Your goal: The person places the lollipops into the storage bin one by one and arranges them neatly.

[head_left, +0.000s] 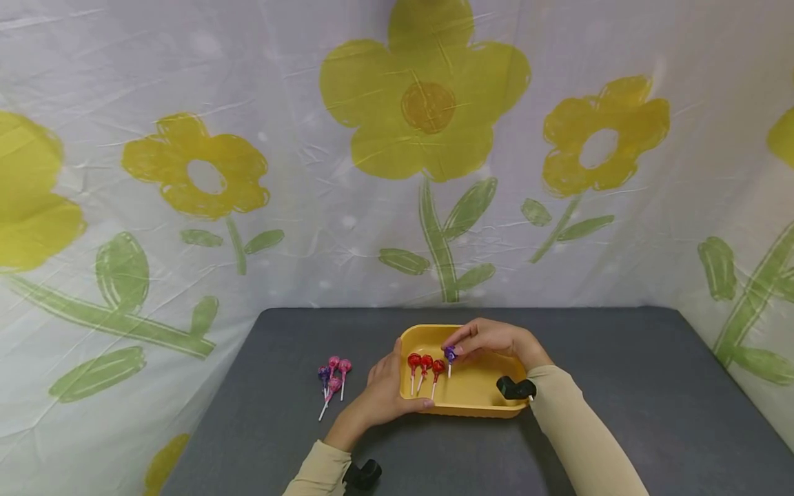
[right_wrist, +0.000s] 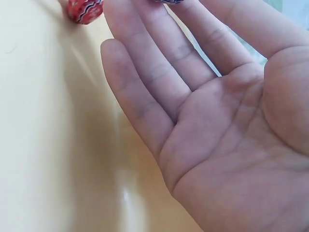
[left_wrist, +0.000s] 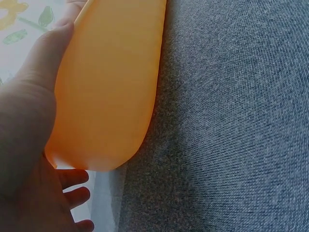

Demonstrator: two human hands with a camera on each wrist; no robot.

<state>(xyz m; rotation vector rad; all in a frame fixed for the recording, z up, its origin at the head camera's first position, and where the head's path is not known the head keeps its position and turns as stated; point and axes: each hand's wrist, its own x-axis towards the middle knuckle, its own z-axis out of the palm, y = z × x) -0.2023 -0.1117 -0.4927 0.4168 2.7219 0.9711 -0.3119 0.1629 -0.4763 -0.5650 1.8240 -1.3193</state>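
Note:
A yellow tray (head_left: 477, 389) stands on the dark table, with three red-wrapped lollipops (head_left: 413, 360) lying side by side in its left part. My left hand (head_left: 386, 386) grips the tray's left end, thumb along the front rim and fingers at the side wall. In the left wrist view the thumb (left_wrist: 48, 50) lies on the tray's rim. Over the tray, my right hand (head_left: 493, 336) pinches a purple lollipop (head_left: 449, 354) by its wrapped head, stick pointing down, just right of the red ones. Its palm and fingers show in the right wrist view, the lollipop mostly cut off at the top edge.
Left of the tray, several lollipops lie bunched on the table: pink ones (head_left: 344, 366) and a purple one (head_left: 323, 373). A cloth (head_left: 310, 207) printed with yellow flowers hangs behind the table (head_left: 633, 386). Each wrist wears a small black camera (head_left: 513, 388).

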